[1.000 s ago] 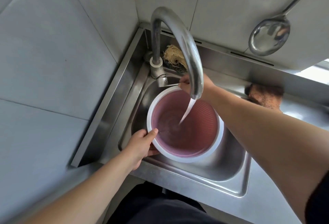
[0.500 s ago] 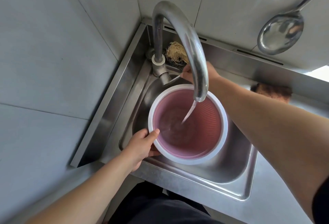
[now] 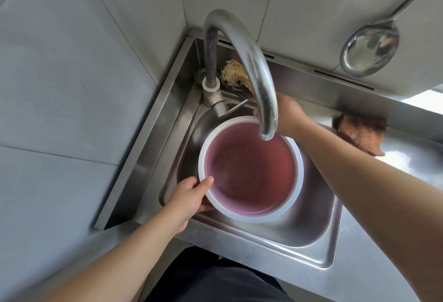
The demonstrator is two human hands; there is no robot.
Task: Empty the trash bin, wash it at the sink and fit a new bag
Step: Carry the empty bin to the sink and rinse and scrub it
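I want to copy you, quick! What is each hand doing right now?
Left hand: grips the rim of the pink trash bin.
Right hand: behind the faucet, fingers hidden; cannot tell.

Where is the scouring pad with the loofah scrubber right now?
In the head view, the scouring pad lies in the sink's back left corner, just behind the tap.

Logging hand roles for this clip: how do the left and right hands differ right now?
The left hand grips the bin rim on the near side, thumb over the edge; the right hand reaches behind the faucet toward its lever, partly hidden, so its grip is unclear. The left is sharp, the right blurred. Both are over the sink.
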